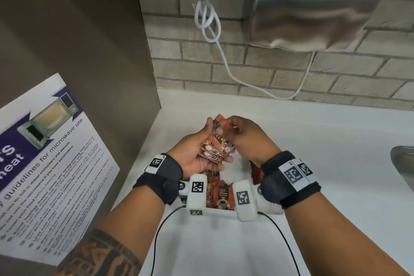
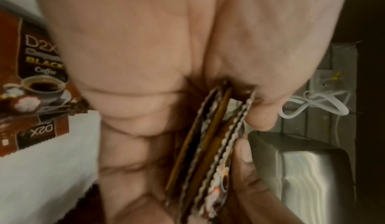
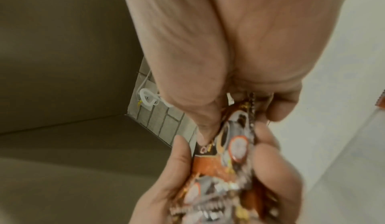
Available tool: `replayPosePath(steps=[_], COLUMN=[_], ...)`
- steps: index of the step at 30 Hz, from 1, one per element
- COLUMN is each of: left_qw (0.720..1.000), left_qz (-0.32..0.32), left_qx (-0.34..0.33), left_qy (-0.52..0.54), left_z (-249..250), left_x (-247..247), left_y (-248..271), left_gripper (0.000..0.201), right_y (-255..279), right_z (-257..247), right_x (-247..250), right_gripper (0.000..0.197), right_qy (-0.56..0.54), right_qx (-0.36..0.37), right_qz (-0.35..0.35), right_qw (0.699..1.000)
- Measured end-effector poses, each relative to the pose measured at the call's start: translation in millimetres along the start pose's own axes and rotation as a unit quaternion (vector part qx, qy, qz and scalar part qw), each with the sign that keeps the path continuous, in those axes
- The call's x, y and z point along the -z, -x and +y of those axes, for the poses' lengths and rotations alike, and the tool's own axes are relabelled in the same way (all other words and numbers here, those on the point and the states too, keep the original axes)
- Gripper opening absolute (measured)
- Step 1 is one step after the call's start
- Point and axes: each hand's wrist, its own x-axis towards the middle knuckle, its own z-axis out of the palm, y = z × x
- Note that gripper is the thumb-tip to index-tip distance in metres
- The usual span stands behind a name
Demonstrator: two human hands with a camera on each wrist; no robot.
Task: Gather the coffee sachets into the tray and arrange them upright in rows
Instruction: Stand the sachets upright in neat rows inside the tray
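Note:
Above the counter I hold a stack of red-brown coffee sachets (image 1: 220, 141) in both hands. My left hand (image 1: 207, 143) cups the stack from below, thumb on its left side. My right hand (image 1: 231, 130) pinches the front sachet near its top edge. The left wrist view shows the stack's crimped edges (image 2: 208, 145) fanned between my fingers. In the right wrist view the sachets (image 3: 229, 153) are blurred. More sachets (image 1: 221, 195) lie flat below my wrists in a white tray (image 1: 220, 212), mostly hidden by the wrist cameras. Those lying sachets (image 2: 37, 72) read "D2X Black Coffee".
A steel hand dryer (image 1: 313, 6) hangs on the brick wall with a looped white cable (image 1: 208, 18). A brown cabinet side (image 1: 78, 29) with a microwave poster (image 1: 44, 163) closes the left. A metal sink rim (image 1: 403, 161) is at the right of the white counter (image 1: 324, 141).

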Motion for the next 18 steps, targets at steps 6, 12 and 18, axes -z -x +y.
replayPosePath(steps=[6,12,18], left_qw=[0.992,0.988,0.987], left_qz=[0.05,0.086,0.091], left_qx=[-0.104,-0.124,-0.134], left_qy=[-0.044,-0.037,0.006], left_z=[-2,-2,-4], left_x=[-5,-11,-6], left_y=[-3,-6,-5], left_gripper=[0.047,0.023,0.031], right_y=[3,11,16], right_z=[9,4,3], right_x=[-6,-12,-8], right_gripper=[0.045,0.062,0.031], right_qy=[0.061,0.086,0.043], right_qx=[-0.032,-0.069,-0.022], right_qz=[0.146,0.114,0.035], right_qw=[0.987,0.987,0.998])
